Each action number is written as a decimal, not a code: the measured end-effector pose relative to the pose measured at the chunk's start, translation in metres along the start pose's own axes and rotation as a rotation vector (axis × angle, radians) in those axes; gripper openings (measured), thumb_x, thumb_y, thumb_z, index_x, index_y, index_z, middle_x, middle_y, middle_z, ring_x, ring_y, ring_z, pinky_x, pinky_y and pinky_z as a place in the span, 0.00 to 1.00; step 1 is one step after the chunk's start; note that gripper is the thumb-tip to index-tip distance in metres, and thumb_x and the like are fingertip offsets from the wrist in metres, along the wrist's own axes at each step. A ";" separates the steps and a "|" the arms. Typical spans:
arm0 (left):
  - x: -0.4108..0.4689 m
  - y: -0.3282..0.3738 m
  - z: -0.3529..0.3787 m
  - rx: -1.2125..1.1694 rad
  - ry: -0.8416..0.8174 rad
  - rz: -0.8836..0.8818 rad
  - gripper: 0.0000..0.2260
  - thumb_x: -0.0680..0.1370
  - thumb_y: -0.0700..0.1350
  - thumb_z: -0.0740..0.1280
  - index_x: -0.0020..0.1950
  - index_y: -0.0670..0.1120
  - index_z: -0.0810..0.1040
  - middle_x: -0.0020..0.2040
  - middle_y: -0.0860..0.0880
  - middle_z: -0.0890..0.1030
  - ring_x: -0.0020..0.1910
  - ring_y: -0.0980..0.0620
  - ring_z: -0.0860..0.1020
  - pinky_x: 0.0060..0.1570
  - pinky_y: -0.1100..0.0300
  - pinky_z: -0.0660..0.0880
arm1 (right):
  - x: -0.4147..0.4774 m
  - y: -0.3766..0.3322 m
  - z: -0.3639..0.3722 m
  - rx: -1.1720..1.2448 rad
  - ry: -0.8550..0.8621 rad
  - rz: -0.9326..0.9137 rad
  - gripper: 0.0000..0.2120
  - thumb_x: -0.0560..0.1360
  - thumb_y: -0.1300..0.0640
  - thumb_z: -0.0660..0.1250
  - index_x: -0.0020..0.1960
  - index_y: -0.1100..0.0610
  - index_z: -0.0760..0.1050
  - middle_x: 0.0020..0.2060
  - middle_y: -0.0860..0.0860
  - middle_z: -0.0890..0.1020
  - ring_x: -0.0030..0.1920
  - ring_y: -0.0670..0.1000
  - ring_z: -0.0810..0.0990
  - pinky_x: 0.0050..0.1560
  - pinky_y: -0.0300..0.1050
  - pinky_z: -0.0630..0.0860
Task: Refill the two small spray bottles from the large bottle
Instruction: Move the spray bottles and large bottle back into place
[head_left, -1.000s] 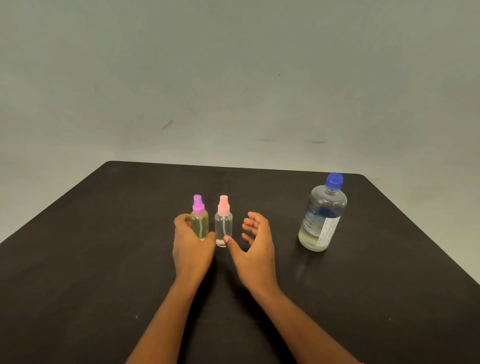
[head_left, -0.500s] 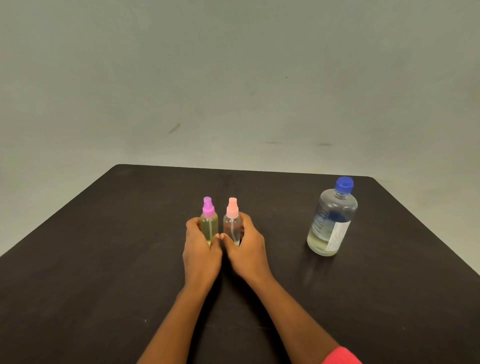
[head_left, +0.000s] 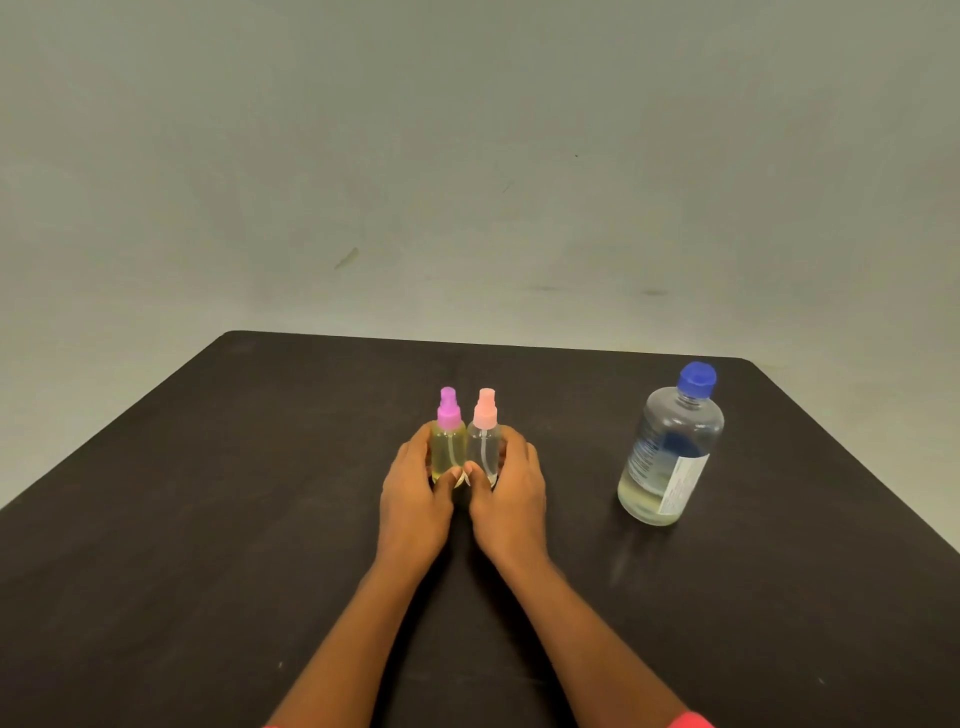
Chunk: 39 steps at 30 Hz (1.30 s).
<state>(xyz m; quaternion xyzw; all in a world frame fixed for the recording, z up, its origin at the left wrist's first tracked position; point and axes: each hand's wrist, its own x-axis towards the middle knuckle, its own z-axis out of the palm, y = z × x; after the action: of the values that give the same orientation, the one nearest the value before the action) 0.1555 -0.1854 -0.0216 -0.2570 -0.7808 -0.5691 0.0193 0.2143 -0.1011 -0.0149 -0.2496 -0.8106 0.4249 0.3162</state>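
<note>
Two small spray bottles stand upright side by side in the middle of the dark table (head_left: 208, 519). The purple-capped bottle (head_left: 448, 441) holds yellowish liquid, and my left hand (head_left: 415, 493) grips its lower body. The pink-capped bottle (head_left: 485, 441) looks clear, and my right hand (head_left: 511, 493) grips it from the right. My thumbs meet in front of the two bottles. The large clear bottle (head_left: 670, 452) with a blue cap stands to the right, apart from both hands, with a little pale liquid at its bottom and its cap on.
The table's far edge (head_left: 467, 340) runs just behind the bottles, with a plain grey-green wall beyond. Its right corner lies close to the large bottle.
My right hand, open beside the pink-capped bottle a second ago, has closed round it. The two small bottles now stand pressed together between my hands.
</note>
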 end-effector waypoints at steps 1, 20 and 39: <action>0.003 0.000 0.001 -0.019 -0.005 -0.001 0.21 0.75 0.38 0.68 0.66 0.50 0.69 0.56 0.56 0.76 0.55 0.60 0.76 0.55 0.63 0.73 | 0.002 0.000 0.000 0.001 0.015 -0.001 0.21 0.76 0.61 0.67 0.68 0.54 0.68 0.58 0.48 0.74 0.53 0.44 0.73 0.50 0.33 0.66; 0.106 -0.020 0.031 0.037 0.061 -0.027 0.19 0.76 0.40 0.67 0.65 0.50 0.69 0.53 0.52 0.79 0.52 0.54 0.77 0.52 0.61 0.71 | 0.111 0.018 0.038 -0.011 0.006 0.020 0.19 0.75 0.61 0.69 0.64 0.55 0.70 0.56 0.52 0.79 0.56 0.52 0.77 0.56 0.47 0.75; 0.230 -0.056 0.059 0.118 0.021 0.003 0.21 0.76 0.41 0.67 0.68 0.49 0.68 0.57 0.46 0.79 0.55 0.48 0.78 0.54 0.57 0.71 | 0.231 0.039 0.077 0.003 -0.035 -0.003 0.16 0.75 0.61 0.69 0.61 0.57 0.70 0.54 0.54 0.80 0.55 0.55 0.78 0.56 0.50 0.76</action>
<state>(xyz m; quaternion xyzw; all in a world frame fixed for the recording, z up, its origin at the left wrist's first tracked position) -0.0519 -0.0576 -0.0175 -0.2506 -0.8124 -0.5248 0.0432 0.0078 0.0341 -0.0121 -0.2406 -0.8159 0.4298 0.3029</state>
